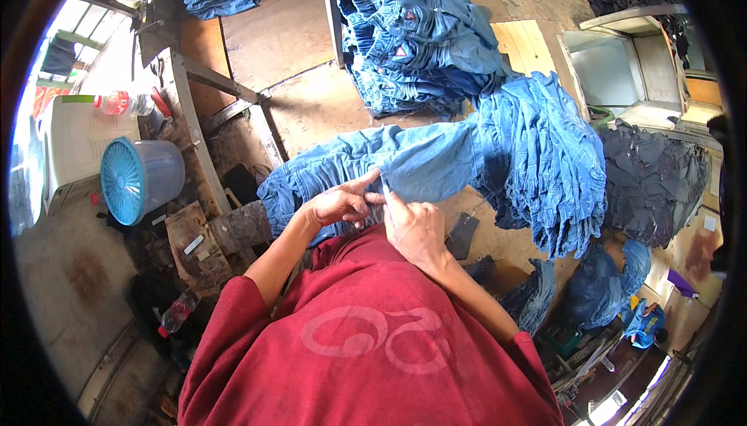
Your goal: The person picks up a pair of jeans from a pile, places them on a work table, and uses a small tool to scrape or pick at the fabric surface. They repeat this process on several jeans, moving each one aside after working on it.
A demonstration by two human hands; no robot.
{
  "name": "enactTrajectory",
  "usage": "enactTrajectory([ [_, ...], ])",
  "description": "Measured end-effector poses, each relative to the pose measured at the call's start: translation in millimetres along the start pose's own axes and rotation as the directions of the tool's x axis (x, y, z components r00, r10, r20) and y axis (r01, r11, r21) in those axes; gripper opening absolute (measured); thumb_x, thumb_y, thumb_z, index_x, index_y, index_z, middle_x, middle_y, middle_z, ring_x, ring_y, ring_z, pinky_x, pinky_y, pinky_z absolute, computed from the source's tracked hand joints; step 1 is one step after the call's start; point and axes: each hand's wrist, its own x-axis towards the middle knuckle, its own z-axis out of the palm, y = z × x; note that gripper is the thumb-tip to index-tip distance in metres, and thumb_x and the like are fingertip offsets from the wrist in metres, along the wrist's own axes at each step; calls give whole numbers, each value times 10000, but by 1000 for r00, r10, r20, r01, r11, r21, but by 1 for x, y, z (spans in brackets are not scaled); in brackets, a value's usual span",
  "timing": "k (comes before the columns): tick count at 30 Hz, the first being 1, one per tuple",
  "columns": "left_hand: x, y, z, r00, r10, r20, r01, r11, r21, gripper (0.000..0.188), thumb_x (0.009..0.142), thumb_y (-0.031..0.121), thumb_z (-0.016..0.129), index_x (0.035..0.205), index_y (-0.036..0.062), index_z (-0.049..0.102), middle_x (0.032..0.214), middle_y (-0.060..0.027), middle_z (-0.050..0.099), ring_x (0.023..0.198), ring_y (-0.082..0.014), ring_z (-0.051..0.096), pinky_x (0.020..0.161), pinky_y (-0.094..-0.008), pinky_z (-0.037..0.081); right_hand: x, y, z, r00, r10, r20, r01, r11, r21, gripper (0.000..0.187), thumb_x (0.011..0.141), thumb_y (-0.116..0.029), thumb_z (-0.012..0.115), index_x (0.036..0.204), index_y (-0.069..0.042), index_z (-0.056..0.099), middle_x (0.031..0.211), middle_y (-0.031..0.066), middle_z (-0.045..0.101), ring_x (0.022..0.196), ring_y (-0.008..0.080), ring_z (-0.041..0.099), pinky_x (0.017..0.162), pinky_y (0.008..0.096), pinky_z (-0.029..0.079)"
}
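Across the space in front of me lies a pair of blue denim trousers (432,163), one end beside a thick pile of similar denim (541,161). My left hand (340,205) rests on the cloth with its index finger stretched out and the other fingers loosely bent; it holds nothing I can see. Close beside it, my right hand (418,231) is closed in a pinch around a thin white stick (386,186), whose tip meets the denim near my left fingertips. The stick's exact kind is too small to tell.
Another tall stack of denim (424,29) stands farther back, beside a wooden post (331,10). A blue-lidded bucket (159,177) and wooden frame (198,126) are at left. Dark cloth pieces (654,181) are heaped at right. A plastic bottle (179,311) lies lower left.
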Motion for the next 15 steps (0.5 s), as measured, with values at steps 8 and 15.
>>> enactTrajectory([
  [8,3,2,1,996,-5,-93,11,998,58,1037,852,-46,597,1711,54,23,1315,-172,657,560,-94,467,641,-318,543,-11,3,-4,996,76,-42,-52,908,415,176,966,-187,697,1101,-130,794,708,144,727,613,338,726,567,439,569],
  [15,19,-19,32,890,76,-449,25,976,215,186,1026,271,742,1088,108,676,825,59,682,516,-24,427,491,-230,344,-6,33,-12,849,518,104,-494,709,503,235,1080,-264,603,1185,-57,563,809,166,694,721,355,711,648,456,530],
])
